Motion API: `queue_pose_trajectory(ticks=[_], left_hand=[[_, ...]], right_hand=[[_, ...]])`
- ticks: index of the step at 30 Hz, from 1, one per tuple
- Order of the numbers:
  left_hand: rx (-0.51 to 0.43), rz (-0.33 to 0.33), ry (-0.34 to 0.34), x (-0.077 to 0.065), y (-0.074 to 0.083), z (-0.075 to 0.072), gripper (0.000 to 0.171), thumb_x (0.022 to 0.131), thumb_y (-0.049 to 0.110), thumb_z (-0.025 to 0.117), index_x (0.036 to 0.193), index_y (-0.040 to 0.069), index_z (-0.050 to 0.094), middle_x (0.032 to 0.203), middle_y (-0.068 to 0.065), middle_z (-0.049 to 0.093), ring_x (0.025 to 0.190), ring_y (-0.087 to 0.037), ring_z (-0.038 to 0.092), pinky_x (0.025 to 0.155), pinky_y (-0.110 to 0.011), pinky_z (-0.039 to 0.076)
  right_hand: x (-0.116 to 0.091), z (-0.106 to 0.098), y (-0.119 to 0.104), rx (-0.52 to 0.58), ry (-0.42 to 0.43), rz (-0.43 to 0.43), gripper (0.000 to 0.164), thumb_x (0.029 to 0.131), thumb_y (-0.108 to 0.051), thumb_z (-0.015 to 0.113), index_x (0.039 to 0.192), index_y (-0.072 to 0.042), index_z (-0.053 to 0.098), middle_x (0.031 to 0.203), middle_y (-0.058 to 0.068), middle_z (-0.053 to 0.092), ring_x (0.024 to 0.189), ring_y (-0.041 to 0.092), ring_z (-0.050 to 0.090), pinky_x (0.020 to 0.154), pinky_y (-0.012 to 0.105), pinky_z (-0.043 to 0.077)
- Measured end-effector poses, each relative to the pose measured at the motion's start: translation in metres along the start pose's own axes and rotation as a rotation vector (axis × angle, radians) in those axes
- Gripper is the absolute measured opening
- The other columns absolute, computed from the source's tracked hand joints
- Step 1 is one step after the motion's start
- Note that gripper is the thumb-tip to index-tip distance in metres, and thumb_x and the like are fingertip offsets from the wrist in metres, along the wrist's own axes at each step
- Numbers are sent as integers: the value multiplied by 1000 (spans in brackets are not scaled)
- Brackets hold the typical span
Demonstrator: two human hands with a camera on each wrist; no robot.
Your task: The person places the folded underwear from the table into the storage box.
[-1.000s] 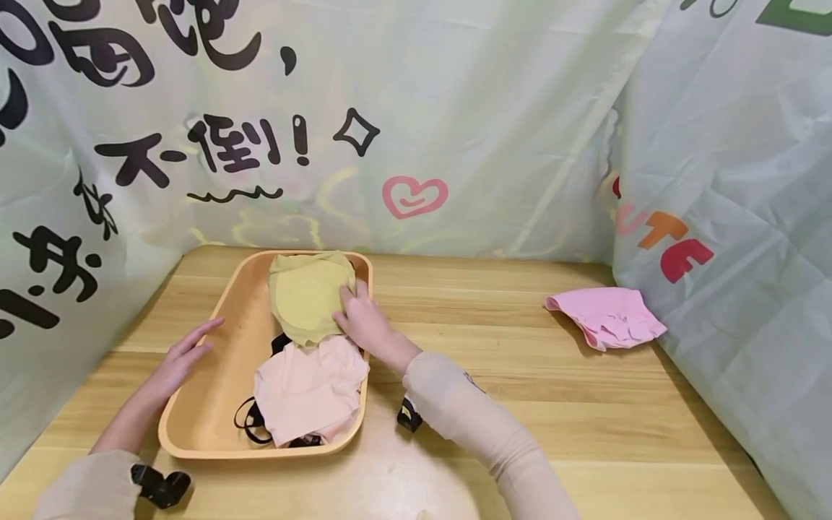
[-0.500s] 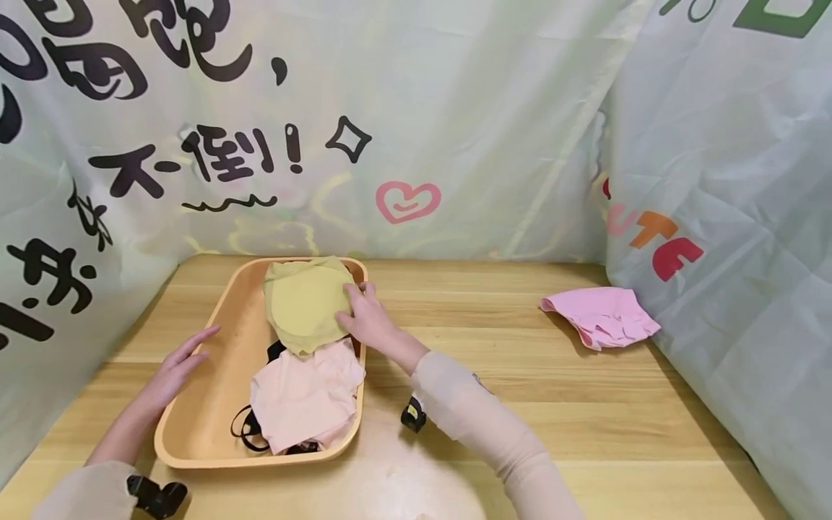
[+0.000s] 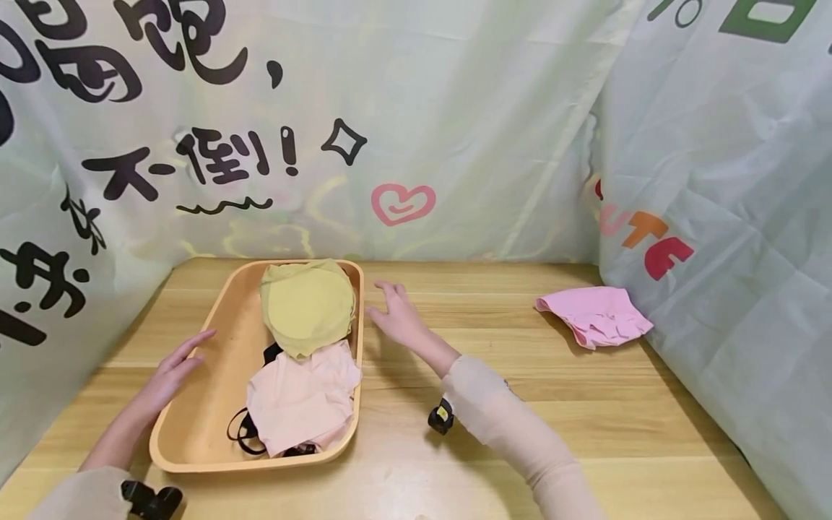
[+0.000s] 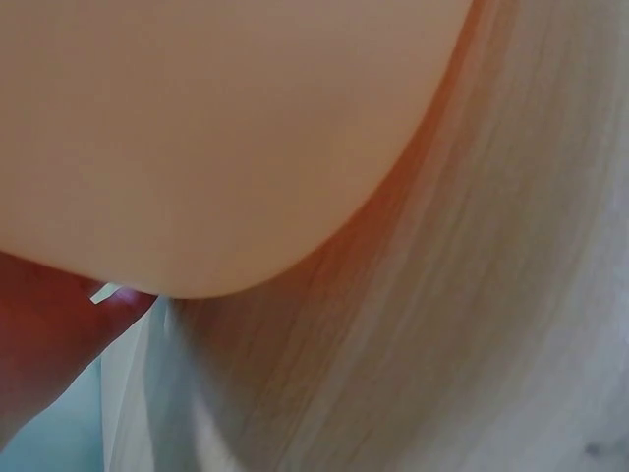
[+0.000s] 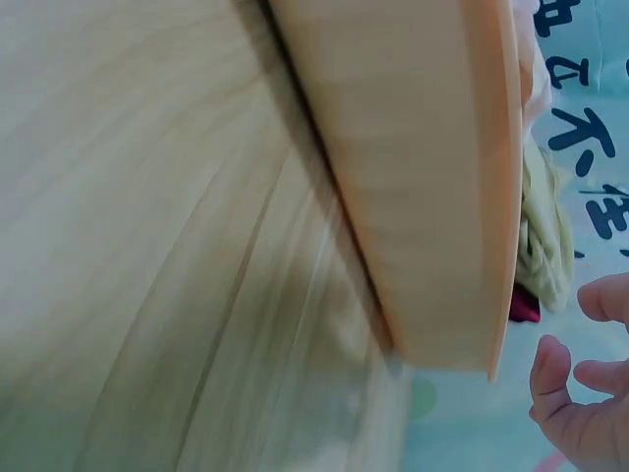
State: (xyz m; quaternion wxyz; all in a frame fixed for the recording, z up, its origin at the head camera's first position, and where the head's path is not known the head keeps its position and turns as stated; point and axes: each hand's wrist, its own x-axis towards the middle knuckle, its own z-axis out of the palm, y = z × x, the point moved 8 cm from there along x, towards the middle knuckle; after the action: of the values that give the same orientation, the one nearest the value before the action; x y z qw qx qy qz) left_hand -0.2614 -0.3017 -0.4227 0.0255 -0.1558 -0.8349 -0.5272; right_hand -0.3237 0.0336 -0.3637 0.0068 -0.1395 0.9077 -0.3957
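An orange plastic tray (image 3: pixel 217 375) stands at the left of the table in the head view. Inside it, a folded yellow garment (image 3: pixel 308 307) lies at the far end, and a crumpled pale pink garment (image 3: pixel 302 397) lies nearer. Black straps (image 3: pixel 242 437) show beneath the pink one. My left hand (image 3: pixel 172 372) rests on the tray's left rim, fingers extended. Beyond the right rim my right hand (image 3: pixel 404 321) hovers above the table with loosely bent fingers, holding nothing. A dark red bit of cloth (image 5: pixel 524 305) peeks out under the yellow garment in the right wrist view.
A bright pink garment (image 3: pixel 594 316) lies on the wooden table (image 3: pixel 494 347) at the right, near the side curtain (image 3: pixel 728 303). Printed cloth (image 3: pixel 468 130) hangs along the back and left. A black camera (image 3: pixel 442 417) sits at the right wrist.
My right hand has let go of the yellow garment and moved right, out over the table. The garment stays in the tray. The left hand keeps its place on the rim.
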Motion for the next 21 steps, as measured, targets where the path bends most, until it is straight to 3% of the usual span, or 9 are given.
queue_pose_trajectory(ticks=[4,11,21], left_hand=[[7,10,5,0,2,0,45,99,12,35,143,12,30,125,36,29,113,20,20,85,1,18],[-1,-7,-8,2,2,-1,44,99,14,35,143,14,30,126,35,28,111,19,22,83,-1,24],[-5,-21,-18,0,0,0,45,99,13,35,144,13,28,128,33,26,112,18,22,82,-2,26]], right_hand=[[-4,-12,12,1,25,7,54,89,-17,55,136,-1,35,131,27,35,112,38,46,94,48,39],[-6,-42,37,7,69,65,53,89,-17,56,135,2,37,133,26,37,120,37,40,99,47,34],[-14,-79,76,7,111,150,48,92,-19,51,134,2,39,131,27,36,99,38,52,86,47,42]])
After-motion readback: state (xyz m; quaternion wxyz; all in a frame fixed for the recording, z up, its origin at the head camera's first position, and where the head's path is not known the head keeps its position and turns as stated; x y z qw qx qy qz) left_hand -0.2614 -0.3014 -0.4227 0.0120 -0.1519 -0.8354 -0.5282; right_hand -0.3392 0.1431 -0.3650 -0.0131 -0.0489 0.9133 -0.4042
